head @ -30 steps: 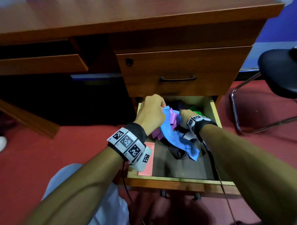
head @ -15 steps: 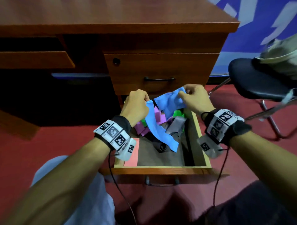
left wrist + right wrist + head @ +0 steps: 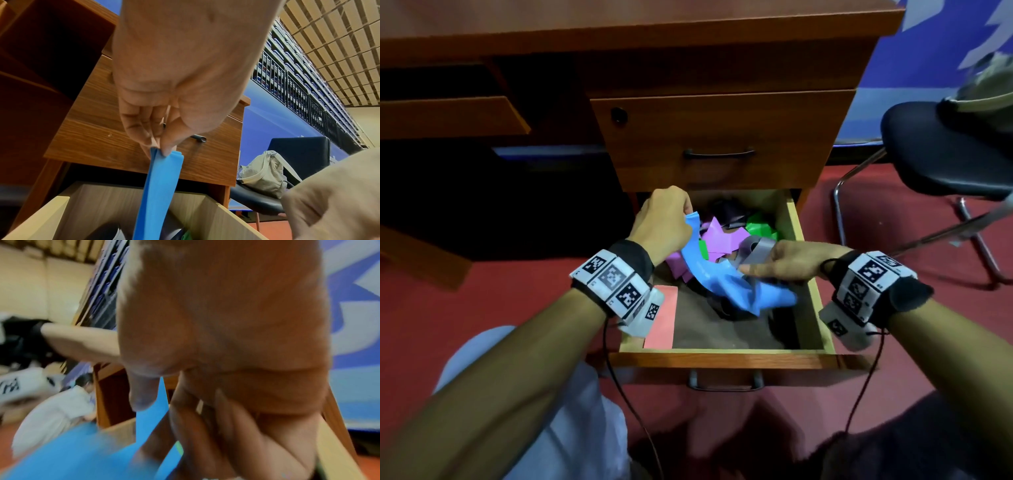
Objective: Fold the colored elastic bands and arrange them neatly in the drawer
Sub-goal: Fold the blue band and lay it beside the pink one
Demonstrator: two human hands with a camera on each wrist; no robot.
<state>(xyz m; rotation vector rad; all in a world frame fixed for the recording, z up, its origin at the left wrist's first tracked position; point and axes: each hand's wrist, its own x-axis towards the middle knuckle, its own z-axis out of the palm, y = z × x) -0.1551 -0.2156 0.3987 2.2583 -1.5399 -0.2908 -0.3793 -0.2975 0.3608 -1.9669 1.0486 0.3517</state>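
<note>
We see the fingers [image 3: 152,129] of the left hand [image 3: 664,222] pressed together with the thumb, pinching the top end of the blue band [image 3: 709,274]; the left wrist view shows that end doubled into flat layers between thumb and fingertips. From there the blue band [image 3: 158,191] hangs down into the open drawer [image 3: 722,356] and runs across toward its right wall.

The fingers [image 3: 763,265] of the right hand [image 3: 798,260] are curled around the lower part of the same band, thumb on one side, with the forefinger stretched along it. The right wrist view is blurred, but we can make out the blue band [image 3: 82,451] passing between the thumb and the other fingers there. Below this hand the loose end of the band droops over the drawer's floor.

Inside the drawer, behind the blue band, we see a tangle of other bands: a purple band [image 3: 719,236] in the middle, a green band [image 3: 760,226] toward the back right corner, a gray band [image 3: 756,248] just under the right hand, and something dark at the back that we cannot make out. A pink sheet [image 3: 662,318] lies flat along the drawer's left wall.

Above the drawer is a shut drawer with a dark handle [image 3: 719,154]. To the right of the drawer stands a black chair [image 3: 941,150] with a pale bag [image 3: 261,175] on its seat.
</note>
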